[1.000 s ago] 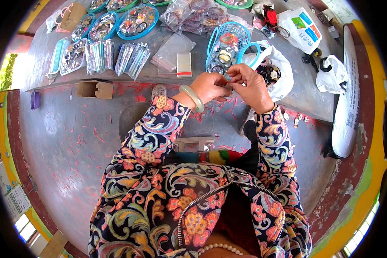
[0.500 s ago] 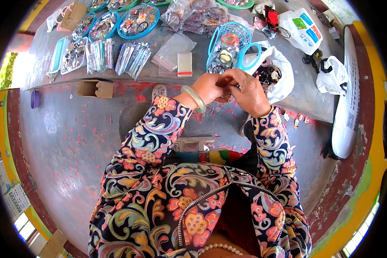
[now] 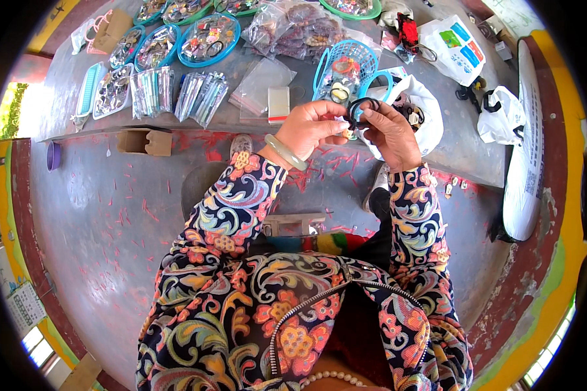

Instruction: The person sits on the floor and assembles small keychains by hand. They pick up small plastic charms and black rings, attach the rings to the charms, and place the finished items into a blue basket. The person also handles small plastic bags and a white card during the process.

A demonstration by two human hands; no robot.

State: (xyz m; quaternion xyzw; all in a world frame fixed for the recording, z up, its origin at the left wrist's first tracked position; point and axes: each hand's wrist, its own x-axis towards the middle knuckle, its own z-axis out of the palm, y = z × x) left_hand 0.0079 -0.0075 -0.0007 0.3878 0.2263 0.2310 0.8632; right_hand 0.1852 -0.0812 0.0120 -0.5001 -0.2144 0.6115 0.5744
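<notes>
Between your two hands, above the front edge of the desk (image 3: 469, 146), there is a black band (image 3: 352, 112), thin and bent into a loop; I cannot tell if it is one loop or more. Your right hand (image 3: 392, 133) pinches it between thumb and fingers. Your left hand (image 3: 316, 127) has its fingertips bent close together at the left side of the band, but I cannot tell if they grip it.

Just behind your hands stands one blue basket (image 3: 365, 55), of plastic with many small holes, holding small mixed things. Beside it is one open white bag (image 3: 432, 133), soft and wrinkled, with dark pieces inside; your right hand covers a part of it. To the left lie one flat white box (image 3: 278, 101) with a red edge, some clear plastic bags (image 3: 257, 81), and two groups of wrapped pens (image 3: 152, 91). Farther left are two rectangular trays (image 3: 87, 91), one pale blue and one white. Toward the back I count seven round trays (image 3: 209, 64), blue or green, some cut by the upper border, and a shiny heap of filled clear packets (image 3: 297, 32).

On the smooth grey floor (image 3: 98, 208) are one brown cardboard box (image 3: 143, 142), one purple pot (image 3: 53, 156) and many thin red scraps (image 3: 143, 207).
</notes>
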